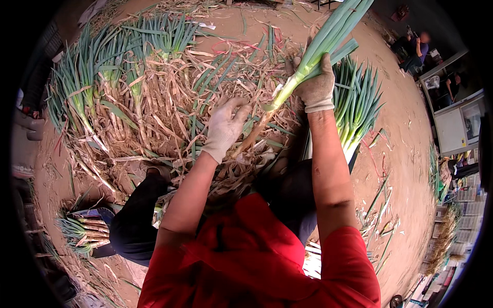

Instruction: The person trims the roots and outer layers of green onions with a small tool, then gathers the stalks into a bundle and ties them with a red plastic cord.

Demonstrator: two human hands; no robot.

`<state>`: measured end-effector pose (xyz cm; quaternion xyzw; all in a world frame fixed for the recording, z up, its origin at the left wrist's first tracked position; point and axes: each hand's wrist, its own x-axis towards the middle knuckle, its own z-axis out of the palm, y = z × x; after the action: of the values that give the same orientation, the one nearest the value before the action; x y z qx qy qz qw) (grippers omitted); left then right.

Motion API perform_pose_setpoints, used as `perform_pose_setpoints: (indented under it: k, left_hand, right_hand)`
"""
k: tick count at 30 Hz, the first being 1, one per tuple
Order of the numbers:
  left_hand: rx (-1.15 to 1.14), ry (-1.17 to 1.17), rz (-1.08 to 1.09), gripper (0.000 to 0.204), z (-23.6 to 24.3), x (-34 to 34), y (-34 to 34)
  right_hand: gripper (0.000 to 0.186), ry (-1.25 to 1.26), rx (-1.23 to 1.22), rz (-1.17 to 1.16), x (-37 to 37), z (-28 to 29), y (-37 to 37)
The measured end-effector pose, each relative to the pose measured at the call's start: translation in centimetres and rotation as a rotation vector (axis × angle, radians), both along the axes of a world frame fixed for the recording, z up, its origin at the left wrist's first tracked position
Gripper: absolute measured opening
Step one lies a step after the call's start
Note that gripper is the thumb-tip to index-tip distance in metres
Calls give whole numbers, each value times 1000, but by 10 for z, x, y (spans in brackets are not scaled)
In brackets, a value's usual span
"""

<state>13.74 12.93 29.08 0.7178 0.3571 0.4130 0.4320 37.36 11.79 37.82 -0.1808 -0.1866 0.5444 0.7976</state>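
Note:
My right hand (316, 87), in a pale work glove, is closed round a large green onion (285, 92) where the white stalk turns to leaf. The onion lies on a slant, leaves up to the far right, and its brownish lower stalk points down toward my lap. My left hand (226, 123), also gloved, hovers just left of the stalk. Its fingers are loosely bent and apart, with nothing visible in them. Dry husks and leaf scraps (262, 159) lie beneath both hands. Just right of my right forearm stands a bundle of green onions (352, 108) with clean white stalks.
Unpeeled green onions (118, 97) lie in a broad heap at the left. A smaller bunch (90, 233) rests by my left leg. Loose leaves (380, 220) litter the dirt floor (400, 169) at the right. Beyond are a white cabinet (457, 126) and another person (418, 49).

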Motion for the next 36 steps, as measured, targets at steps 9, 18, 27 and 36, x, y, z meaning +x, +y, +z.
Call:
perform_pose_setpoints:
  k: [9,18,27,36]
  left_hand:
    - [-513,-372,-258,21,58,74,11]
    - [-539,-186,-303,25,19,64,19]
    - [-210,1452,-339,33,-249,-102,-100]
    - [-726,-433,-237,49,-20,-5,-6]
  right_hand:
    - [47,-107,83,58,-14,0,6]
    - [43,-161,64,197,-30,11,-3]
    - [44,-112,146,173,-10,7,2]
    - [42,-147,79,161,-31,9,2]
